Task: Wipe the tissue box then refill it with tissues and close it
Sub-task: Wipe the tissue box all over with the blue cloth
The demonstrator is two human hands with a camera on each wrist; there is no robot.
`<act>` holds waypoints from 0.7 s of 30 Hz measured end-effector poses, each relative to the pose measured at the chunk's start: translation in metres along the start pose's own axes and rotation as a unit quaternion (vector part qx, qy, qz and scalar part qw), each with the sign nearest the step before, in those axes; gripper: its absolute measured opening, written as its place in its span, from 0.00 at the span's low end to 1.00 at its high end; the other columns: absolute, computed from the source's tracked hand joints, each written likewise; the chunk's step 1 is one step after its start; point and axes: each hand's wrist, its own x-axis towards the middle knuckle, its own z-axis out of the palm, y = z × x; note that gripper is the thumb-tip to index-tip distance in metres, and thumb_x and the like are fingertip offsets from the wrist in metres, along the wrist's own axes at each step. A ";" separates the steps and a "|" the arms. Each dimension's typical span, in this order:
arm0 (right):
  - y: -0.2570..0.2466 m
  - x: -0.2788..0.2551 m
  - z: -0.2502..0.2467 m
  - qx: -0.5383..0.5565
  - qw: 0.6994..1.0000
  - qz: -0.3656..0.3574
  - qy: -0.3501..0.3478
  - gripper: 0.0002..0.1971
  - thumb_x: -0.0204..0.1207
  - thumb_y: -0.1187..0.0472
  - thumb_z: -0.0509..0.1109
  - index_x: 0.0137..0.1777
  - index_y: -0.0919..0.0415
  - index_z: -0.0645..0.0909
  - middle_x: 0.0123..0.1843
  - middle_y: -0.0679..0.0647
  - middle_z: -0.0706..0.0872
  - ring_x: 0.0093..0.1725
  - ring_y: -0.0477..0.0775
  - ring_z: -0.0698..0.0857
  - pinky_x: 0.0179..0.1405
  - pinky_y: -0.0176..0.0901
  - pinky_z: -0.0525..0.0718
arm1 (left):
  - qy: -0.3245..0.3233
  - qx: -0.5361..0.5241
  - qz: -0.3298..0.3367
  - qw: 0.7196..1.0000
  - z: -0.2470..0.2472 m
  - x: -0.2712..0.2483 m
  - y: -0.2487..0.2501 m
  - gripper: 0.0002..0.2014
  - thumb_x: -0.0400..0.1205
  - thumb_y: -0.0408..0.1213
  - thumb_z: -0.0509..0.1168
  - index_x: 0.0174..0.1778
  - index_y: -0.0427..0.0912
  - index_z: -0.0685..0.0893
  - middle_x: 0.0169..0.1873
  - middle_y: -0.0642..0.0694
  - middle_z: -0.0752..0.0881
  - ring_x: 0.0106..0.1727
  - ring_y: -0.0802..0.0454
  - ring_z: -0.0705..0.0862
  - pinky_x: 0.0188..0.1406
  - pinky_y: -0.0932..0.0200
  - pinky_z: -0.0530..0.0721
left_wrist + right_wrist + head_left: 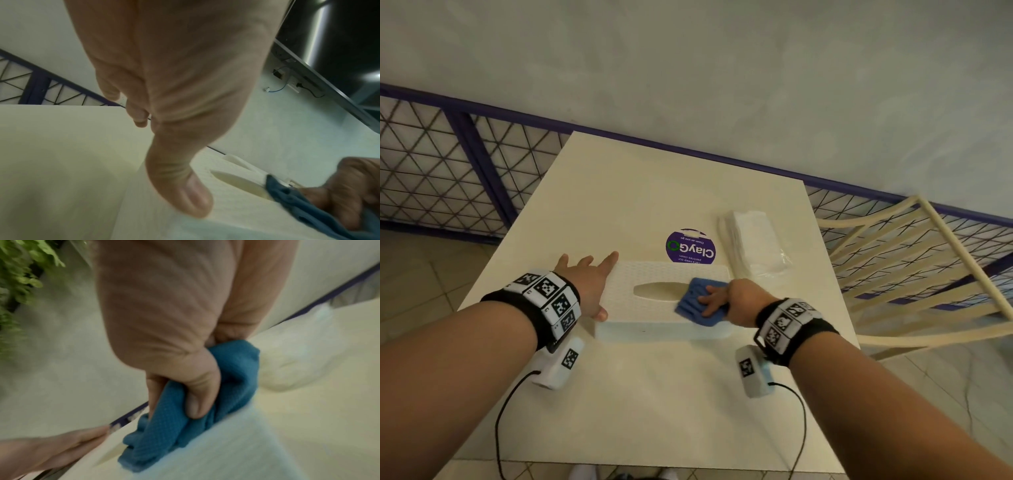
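The white tissue box (pixel 654 301) lies lengthwise near the middle of the cream table (pixel 619 205), lid on, its oval slot showing. The right hand (pixel 736 301) curls round a blue cloth (pixel 697 301), pressing it on the box's right top. The left hand (pixel 585 284), fingers spread straight, rests against the box's left end. A wrapped tissue pack (pixel 753 243) lies just behind, beside a round purple sticker (pixel 690 246).
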 end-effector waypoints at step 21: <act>0.002 -0.033 0.003 0.163 0.972 0.135 0.104 0.19 0.77 0.70 0.67 0.64 0.53 0.84 0.61 0.53 0.87 0.65 0.53 0.82 0.65 0.33 0.74 | 0.057 0.121 0.012 0.991 -0.014 -0.012 0.015 0.44 0.70 0.56 0.71 0.78 0.49 0.59 0.65 0.49 0.81 0.67 0.47 0.77 0.76 0.36 0.51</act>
